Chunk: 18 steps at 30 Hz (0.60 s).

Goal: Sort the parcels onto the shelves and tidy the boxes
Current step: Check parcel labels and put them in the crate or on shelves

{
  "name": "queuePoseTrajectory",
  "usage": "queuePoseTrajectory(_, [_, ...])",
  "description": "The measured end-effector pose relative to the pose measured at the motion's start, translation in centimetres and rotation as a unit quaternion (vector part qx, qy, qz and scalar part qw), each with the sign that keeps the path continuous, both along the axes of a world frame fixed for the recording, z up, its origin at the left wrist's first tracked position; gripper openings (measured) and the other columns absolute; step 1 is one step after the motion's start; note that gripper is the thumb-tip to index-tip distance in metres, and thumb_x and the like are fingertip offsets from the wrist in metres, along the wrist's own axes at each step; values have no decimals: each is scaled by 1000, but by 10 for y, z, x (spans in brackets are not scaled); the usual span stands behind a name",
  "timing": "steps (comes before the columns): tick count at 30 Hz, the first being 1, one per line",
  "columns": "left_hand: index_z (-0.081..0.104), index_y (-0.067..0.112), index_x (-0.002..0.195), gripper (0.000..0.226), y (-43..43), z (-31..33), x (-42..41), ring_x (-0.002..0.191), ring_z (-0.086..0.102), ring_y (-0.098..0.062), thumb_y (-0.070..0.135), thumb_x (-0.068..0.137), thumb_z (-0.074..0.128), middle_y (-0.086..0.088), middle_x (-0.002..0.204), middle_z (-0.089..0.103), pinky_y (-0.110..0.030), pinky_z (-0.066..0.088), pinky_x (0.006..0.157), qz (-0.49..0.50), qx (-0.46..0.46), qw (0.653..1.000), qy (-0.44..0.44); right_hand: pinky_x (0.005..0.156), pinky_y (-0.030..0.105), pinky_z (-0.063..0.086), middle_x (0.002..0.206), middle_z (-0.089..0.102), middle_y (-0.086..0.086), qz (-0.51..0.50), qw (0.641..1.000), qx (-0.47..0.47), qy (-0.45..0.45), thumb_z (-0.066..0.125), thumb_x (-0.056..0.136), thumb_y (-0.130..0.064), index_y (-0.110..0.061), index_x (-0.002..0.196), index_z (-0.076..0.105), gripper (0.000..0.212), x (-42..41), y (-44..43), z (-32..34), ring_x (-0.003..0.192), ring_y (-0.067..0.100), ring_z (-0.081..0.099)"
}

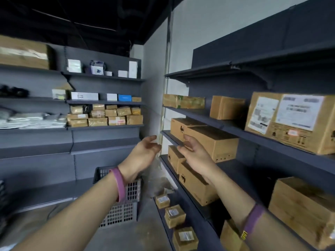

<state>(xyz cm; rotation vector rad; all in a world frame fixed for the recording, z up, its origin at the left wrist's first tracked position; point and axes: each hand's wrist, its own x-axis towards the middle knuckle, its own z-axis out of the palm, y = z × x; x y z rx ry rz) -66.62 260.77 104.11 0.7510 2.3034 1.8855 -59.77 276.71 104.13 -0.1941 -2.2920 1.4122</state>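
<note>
Between the two grey shelf units, both hands are hovering in mid-air, holding nothing. Left hand (143, 154) is reaching forward with fingers loosely spread and relaxed, pink wristband (118, 185) sitting on the wrist. Right hand (194, 155) is raised just in front of the long cardboard box (212, 140), fingers loose and slightly curled, nothing pinched; cannot tell if it is touching the box. Purple wristband (252, 220) is showing on that wrist. Long box is lying on a middle shelf (169, 137) of the right unit, with another brown box (195, 185) sitting on the shelf below. Big labelled box (290, 120) is standing one shelf higher, nearer right. Three small labelled parcels (175, 215) are lining up on the bottom right ledge. Dark plastic basket (134, 189) is resting on a lighter basket (119, 214) on the floor, behind the left wrist. Stacked taped parcels (105, 115) are filling a far-left shelf.
</note>
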Motion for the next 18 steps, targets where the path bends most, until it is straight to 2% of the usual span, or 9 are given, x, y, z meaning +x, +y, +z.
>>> queuePoseTrajectory(3, [37,21,144,48,5,4,-66,110,54,-12,21,98,50,-1,132,55,-24,42,86,17,-10,1000,9,114,42,35,154,36,0,14,1000,11,-1,53,99,-28,-30,149,32,55,-68,9,9,139,16,37])
queuePoseTrajectory(6, [37,19,145,49,13,7,-126,95,54,-3,19,98,51,2,127,55,-14,41,71,29,-1,1000,9,112,32,30,155,36,2,26,999,21,-7,53,99,-27,-24,152,29,57,-131,18,14,141,16,35])
queuePoseTrajectory(9, [36,19,146,50,23,7,-184,99,54,-5,18,98,50,1,131,55,-16,42,79,30,3,1000,8,102,24,29,154,37,1,34,999,25,-8,53,99,-26,-24,151,29,57,-193,29,14,140,15,36])
queuePoseTrajectory(12, [35,19,147,51,35,3,-244,114,51,-12,19,98,49,-3,139,51,-26,41,94,24,0,1000,12,102,24,31,154,37,1,30,999,27,-10,53,99,-28,-26,151,29,58,-256,39,8,139,15,37])
queuePoseTrajectory(16, [36,19,145,48,51,-2,-332,118,49,-14,19,99,49,-5,138,51,-29,38,101,0,7,1000,14,112,38,37,153,37,0,12,1000,24,-3,54,98,-32,-28,150,31,58,-341,56,-1,138,15,39])
queuePoseTrajectory(18, [37,19,144,47,59,0,-381,119,51,-16,20,99,49,-5,136,53,-30,38,101,-11,8,1000,13,113,40,36,151,40,0,-5,1000,17,-1,55,97,-31,-27,150,31,57,-386,64,0,135,14,40])
